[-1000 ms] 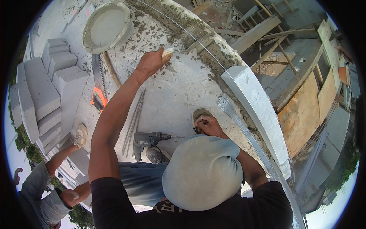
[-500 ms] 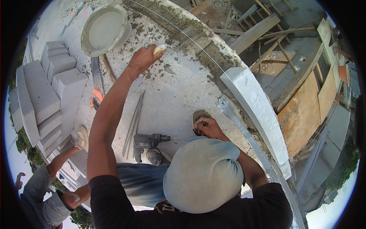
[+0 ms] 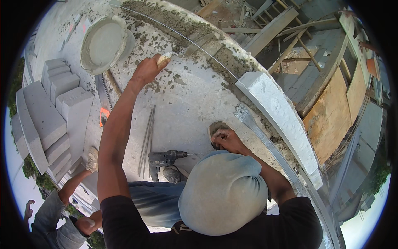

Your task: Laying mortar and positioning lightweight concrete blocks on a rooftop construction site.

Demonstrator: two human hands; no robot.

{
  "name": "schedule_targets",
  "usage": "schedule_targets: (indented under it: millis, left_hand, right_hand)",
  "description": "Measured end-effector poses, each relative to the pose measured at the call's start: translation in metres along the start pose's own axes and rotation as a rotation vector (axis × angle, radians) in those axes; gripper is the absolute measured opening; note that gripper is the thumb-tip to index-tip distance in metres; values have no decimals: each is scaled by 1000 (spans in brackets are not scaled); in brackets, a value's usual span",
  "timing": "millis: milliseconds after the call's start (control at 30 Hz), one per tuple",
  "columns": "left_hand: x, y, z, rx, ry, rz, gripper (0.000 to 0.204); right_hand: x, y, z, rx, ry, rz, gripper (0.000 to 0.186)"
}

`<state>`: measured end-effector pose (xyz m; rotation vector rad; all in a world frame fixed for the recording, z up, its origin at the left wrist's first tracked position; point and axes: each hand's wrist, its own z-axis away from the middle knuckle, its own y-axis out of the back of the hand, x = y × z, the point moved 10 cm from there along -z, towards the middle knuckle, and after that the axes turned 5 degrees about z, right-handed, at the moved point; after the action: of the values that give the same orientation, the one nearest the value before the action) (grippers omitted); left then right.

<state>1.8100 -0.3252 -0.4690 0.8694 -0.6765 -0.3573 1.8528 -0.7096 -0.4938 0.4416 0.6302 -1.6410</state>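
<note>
My left hand (image 3: 146,70), at the end of an outstretched arm, is closed round the pale handle of a trowel (image 3: 198,46). Its blade lies over the grey mortar strip (image 3: 172,27), beside a taut string. Lower and to the right, my right hand (image 3: 228,140) has its fingers curled over a rounded, mortar-smeared thing (image 3: 218,125); whether it grips this cannot be made out. Ahead of that hand, a long white block (image 3: 275,114) sits at the end of the mortar strip. A metal straightedge (image 3: 265,139) lies alongside the block.
Left stand stacked grey blocks (image 3: 45,108), a basin (image 3: 103,43) of grey mix and an orange-handled saw (image 3: 104,115). A drill (image 3: 163,159) and thin rods (image 3: 146,141) lie near my legs. A co-worker's arm (image 3: 72,186) shows lower left. Past the right edge are planks (image 3: 277,35) lower down.
The view has turned slightly, shifting the basin left and down. My left hand still grips the trowel at the mortar strip; my right hand stays by the rounded thing.
</note>
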Motion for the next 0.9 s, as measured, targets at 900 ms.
schedule_targets:
  millis: [900]
  left_hand:
    - [-17, 17, 12, 42, 79, -17, 60]
  right_hand:
    - [0, -5, -2, -4, 5, -9, 23]
